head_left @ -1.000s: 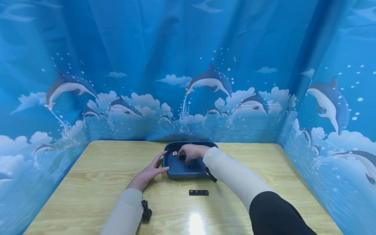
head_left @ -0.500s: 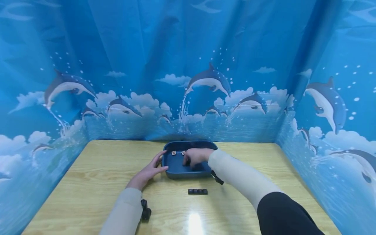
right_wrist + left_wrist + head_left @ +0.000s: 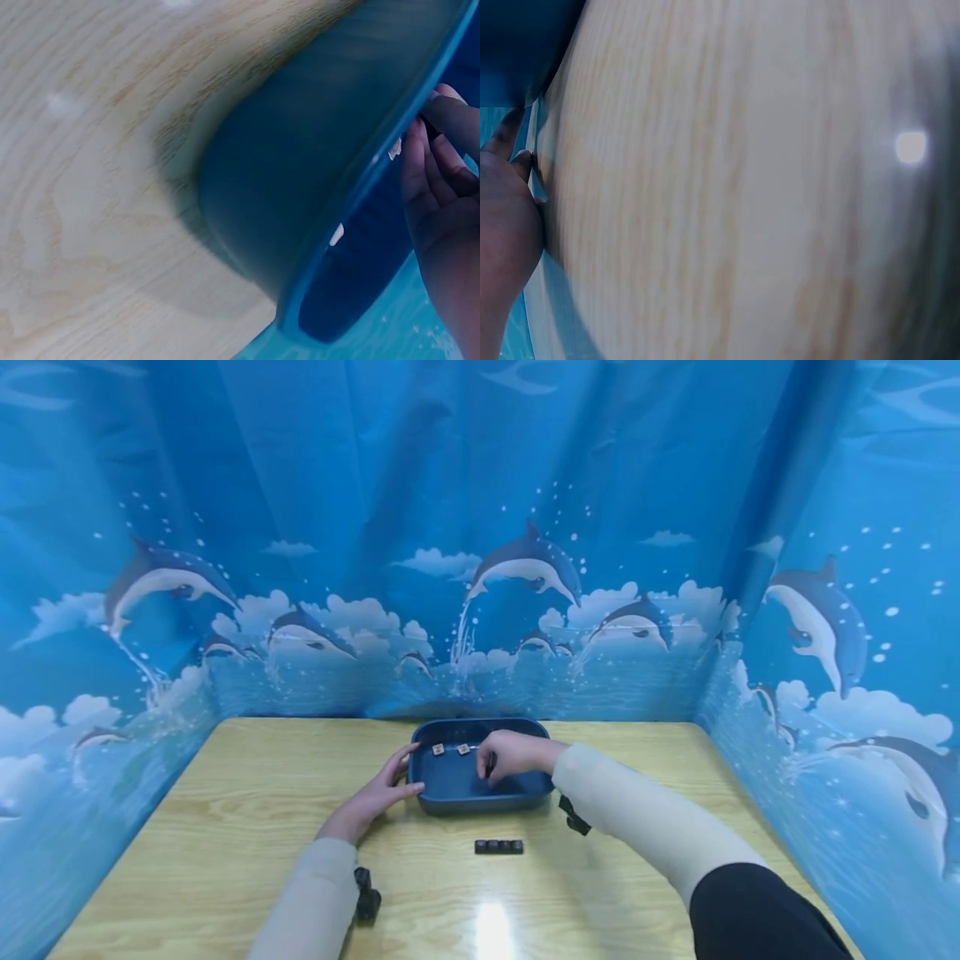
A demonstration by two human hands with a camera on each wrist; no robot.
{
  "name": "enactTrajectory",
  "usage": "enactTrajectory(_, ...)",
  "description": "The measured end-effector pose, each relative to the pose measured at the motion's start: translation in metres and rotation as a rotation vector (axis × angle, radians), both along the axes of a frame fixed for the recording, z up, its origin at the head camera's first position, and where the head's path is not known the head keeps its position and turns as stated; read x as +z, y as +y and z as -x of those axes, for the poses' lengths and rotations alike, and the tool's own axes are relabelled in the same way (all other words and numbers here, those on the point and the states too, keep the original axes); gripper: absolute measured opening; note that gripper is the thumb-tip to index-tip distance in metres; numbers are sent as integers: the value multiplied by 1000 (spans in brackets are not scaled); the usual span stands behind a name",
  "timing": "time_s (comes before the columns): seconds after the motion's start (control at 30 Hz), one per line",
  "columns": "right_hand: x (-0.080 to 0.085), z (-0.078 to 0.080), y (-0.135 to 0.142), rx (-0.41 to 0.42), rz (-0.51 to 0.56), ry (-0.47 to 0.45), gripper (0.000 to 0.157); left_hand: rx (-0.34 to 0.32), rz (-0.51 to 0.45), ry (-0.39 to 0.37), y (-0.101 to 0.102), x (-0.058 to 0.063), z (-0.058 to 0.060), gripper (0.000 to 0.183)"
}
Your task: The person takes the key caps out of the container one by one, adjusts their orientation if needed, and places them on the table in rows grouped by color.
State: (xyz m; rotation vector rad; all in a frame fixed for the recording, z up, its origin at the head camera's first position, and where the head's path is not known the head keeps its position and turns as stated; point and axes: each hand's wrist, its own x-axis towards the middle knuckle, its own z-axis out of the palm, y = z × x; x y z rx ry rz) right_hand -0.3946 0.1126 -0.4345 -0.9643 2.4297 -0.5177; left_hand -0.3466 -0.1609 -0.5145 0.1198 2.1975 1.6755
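A dark blue tray [image 3: 480, 806] stands near the back of the table. My left hand [image 3: 382, 793] lies at its left side, fingers and thumb fairly straight and spread against the wall. Inside the tray, my right hand [image 3: 513, 753] points down and pinches a small dark piece [image 3: 491, 764] between thumb and fingers; its exact kind is hidden by them. Left of that hand, a small white square piece with reddish marks [image 3: 438, 749] and a similar piece [image 3: 463, 749] lie on the tray floor. The right wrist view shows the right fingers [image 3: 416, 161] just inside the rim.
A short row of small black block-like pieces [image 3: 498, 847] lies on the wooden table [image 3: 225, 843] in front of the tray. A blue dolphin-print curtain [image 3: 337, 527] encloses the back and sides. A black device sits at each wrist.
My right hand has moved rightward inside the tray, away from the second white piece, which has come into view. The left hand keeps its place on the tray. The head view shifts slightly.
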Motion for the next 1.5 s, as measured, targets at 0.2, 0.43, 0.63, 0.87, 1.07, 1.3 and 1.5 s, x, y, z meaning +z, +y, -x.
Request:
enactTrajectory(0.2,12,-10,15,-3,4,28,9,-7,-9,5,0,-1,0,78)
enactTrajectory(0.43,25,-28,31,-49,34,9,27,-6,4,-1,1,1,-1,78)
enactTrajectory(0.63,25,-41,49,-43,152,12,25,-18,-3,21,2,1,-2,77)
enactTrajectory(0.87,22,-61,63,-128,304,72,22,-30,-27,37,2,0,1,78)
enactTrajectory(1.07,17,-76,67,-260,401,52,20,-28,-34,42,2,0,1,79)
enactTrajectory(1.3,10,-97,68,-392,427,80,21,-32,-40,43,2,0,2,77)
enactTrajectory(1.5,-1,-112,69,-407,472,79,22,-32,-35,43,2,0,2,78)
